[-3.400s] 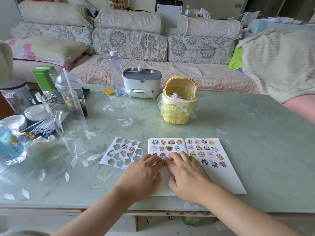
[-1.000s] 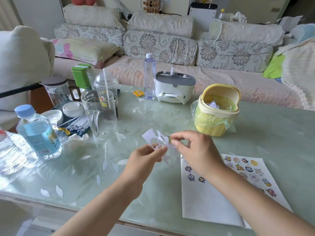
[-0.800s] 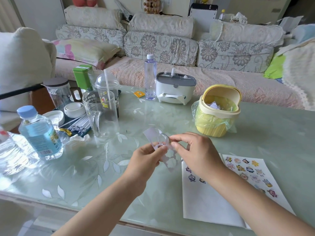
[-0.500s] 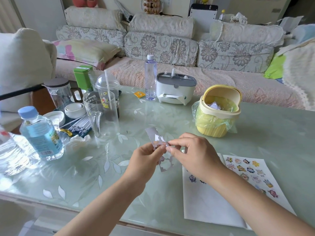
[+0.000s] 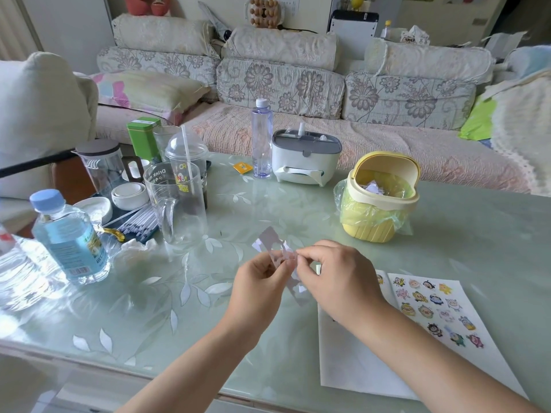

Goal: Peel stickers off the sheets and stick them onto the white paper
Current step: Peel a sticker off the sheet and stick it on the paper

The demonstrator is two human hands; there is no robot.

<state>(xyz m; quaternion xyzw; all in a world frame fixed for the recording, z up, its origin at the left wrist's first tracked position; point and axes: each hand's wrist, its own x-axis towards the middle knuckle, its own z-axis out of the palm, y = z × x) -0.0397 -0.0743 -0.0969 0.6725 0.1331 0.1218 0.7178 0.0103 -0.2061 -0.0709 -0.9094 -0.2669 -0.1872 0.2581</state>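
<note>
Above the counter [image 5: 447,234], just left of the white paper [image 5: 357,365] | sticker sheet [image 5: 268,239] was held aloft; left hand [image 5: 258,283] pinched its middle, right hand [image 5: 338,280] pinched its edge with curled fingers [image 5: 310,254] | judged light, limp, tearable: best taken gently by a corner

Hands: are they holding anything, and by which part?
Yes: the sticker sheet. Left hand and right hand both pinch it near its middle.

1. Head view: one wide-angle camera, worn on head, facing forward and down over table [image 5: 477,234] toward sofa [image 5: 280,87].
2. Range: near; left hand [image 5: 256,281] and right hand [image 5: 337,278] mid-frame.
</note>
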